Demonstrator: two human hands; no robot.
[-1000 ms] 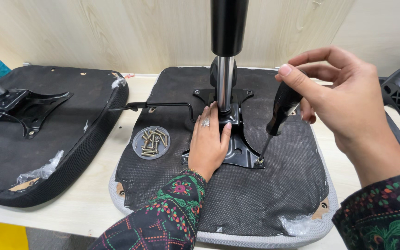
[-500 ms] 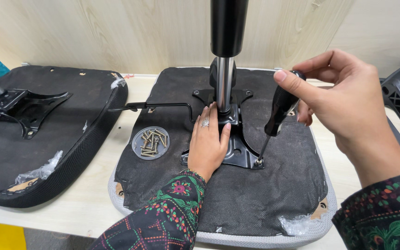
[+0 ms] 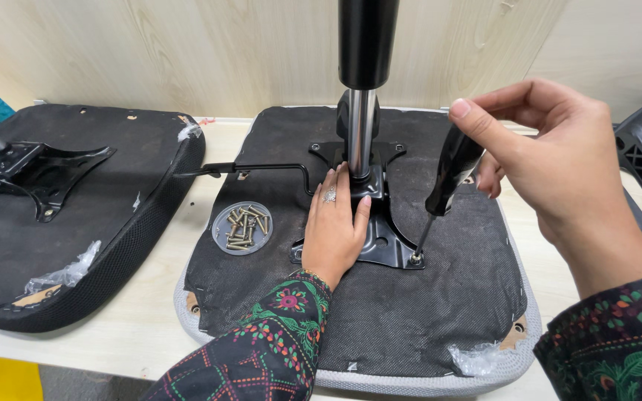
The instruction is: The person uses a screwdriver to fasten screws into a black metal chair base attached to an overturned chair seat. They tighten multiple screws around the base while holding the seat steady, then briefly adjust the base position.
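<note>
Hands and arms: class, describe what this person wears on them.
Both arms wear dark long sleeves printed with bright floral and geometric patterns in red, green, pink and yellow. The left hand has a silver ring on one finger. The right hand shows no ring.

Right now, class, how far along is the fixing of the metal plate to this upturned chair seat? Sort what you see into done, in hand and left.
Done: the black mounting plate with its gas cylinder sits on the upturned seat. In hand: the left hand presses the plate flat while the right hand holds a screwdriver, tip at the near right corner hole. Left: loose screws lie in the small dish; the other corners cannot be judged.
</note>
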